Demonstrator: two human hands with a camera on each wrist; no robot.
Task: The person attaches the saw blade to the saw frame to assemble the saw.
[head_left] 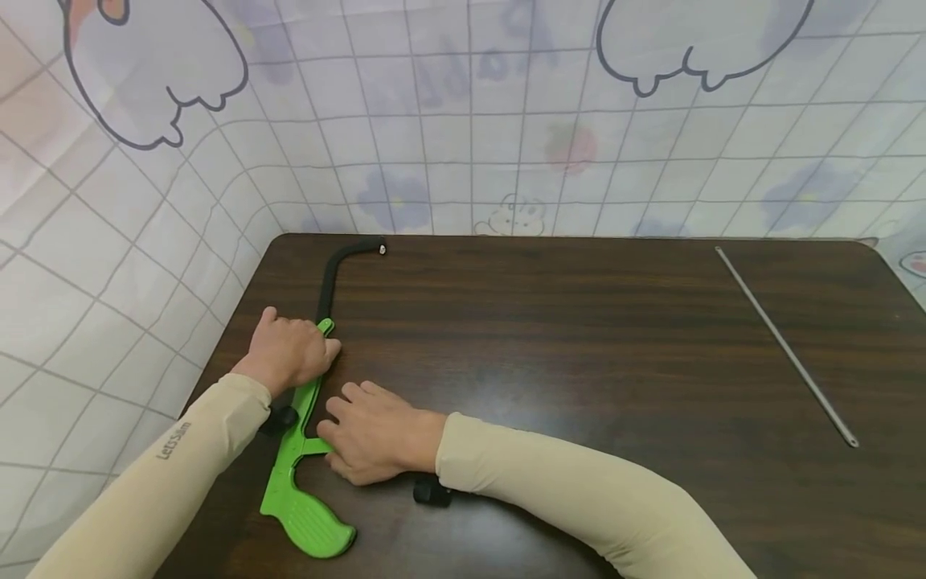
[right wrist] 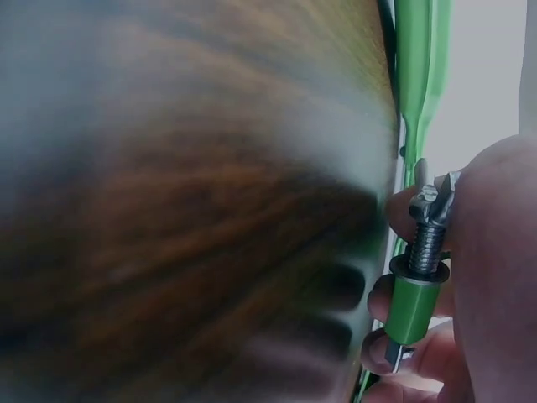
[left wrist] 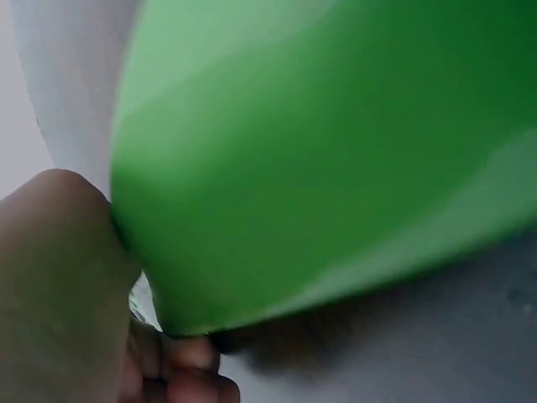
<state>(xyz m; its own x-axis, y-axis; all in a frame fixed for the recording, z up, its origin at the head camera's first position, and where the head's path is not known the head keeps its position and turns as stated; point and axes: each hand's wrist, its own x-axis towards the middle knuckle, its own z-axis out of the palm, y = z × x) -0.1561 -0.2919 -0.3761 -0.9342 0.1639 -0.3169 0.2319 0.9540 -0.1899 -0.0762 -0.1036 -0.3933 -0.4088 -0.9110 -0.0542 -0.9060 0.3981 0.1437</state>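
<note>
The dark wood-grain table point(head_left: 542, 338) has rounded far corners. On the table's right part lies a thin grey metal strip point(head_left: 786, 346), slanting from near the far edge toward the near right. A pale gridded cloth point(head_left: 318, 129) hangs behind the table and along its left side. Above the table's far edge, the cloth shows a blurry red strawberry point(head_left: 571, 149), bluish-purple flowers point(head_left: 394, 201) and a small outlined animal point(head_left: 514, 217).

A white gridded backdrop point(head_left: 499, 133) stands behind a dark wood-grain table point(head_left: 550, 322).
</note>
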